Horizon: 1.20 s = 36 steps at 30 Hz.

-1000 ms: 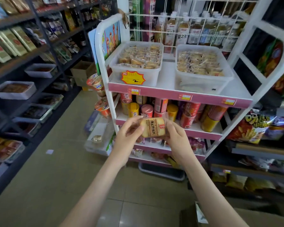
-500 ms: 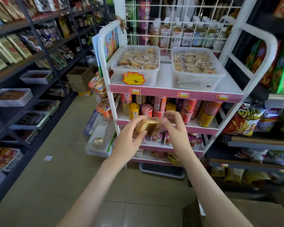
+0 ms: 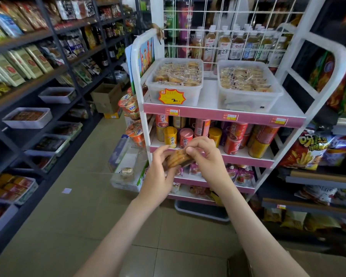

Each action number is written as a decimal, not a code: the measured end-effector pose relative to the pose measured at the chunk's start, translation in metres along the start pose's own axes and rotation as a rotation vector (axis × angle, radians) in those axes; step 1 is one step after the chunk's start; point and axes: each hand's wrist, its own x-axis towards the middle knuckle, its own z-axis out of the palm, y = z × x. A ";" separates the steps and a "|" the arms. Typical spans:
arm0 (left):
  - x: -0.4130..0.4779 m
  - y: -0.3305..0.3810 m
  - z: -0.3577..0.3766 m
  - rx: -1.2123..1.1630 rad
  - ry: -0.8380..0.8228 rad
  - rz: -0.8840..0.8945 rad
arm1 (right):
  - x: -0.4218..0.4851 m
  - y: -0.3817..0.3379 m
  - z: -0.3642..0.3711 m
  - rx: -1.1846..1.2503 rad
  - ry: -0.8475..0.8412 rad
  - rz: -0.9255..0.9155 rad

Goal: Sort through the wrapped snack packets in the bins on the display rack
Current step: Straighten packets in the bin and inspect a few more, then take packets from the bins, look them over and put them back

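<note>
A wrapped snack packet (image 3: 178, 159), golden-brown in clear film, is held between both hands in front of the display rack's second shelf. My left hand (image 3: 158, 174) grips its left end and underside. My right hand (image 3: 206, 156) pinches its top right edge. Two clear plastic bins stand on the white and pink display rack's (image 3: 214, 113) top shelf: the left bin (image 3: 175, 94), with a yellow star price tag, and the right bin (image 3: 250, 101). Both are full of several similar wrapped packets.
Cans and cups fill the rack's second shelf (image 3: 248, 156), pouches the lower ones. A wire grid (image 3: 228, 27) with bottles stands behind the bins. Dark shelving (image 3: 38, 80) with packets and trays lines the left aisle. Noodle bowls (image 3: 130, 105) hang at the rack's left. Crisp bags (image 3: 308, 150) sit to the right.
The packet faced me flat with its label showing; both hands have since tilted and turned it so its ridged side shows. The view has moved a little closer to the rack.
</note>
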 end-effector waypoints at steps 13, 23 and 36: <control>0.024 -0.031 -0.025 -0.546 0.119 -0.633 | 0.019 0.048 0.037 0.496 -0.209 0.306; 0.022 -0.155 -0.129 -0.201 0.194 -0.902 | 0.073 0.087 0.181 0.711 -0.343 0.659; 0.047 -0.518 -0.225 0.748 -0.392 -0.780 | 0.203 0.284 0.452 -0.136 -0.109 0.990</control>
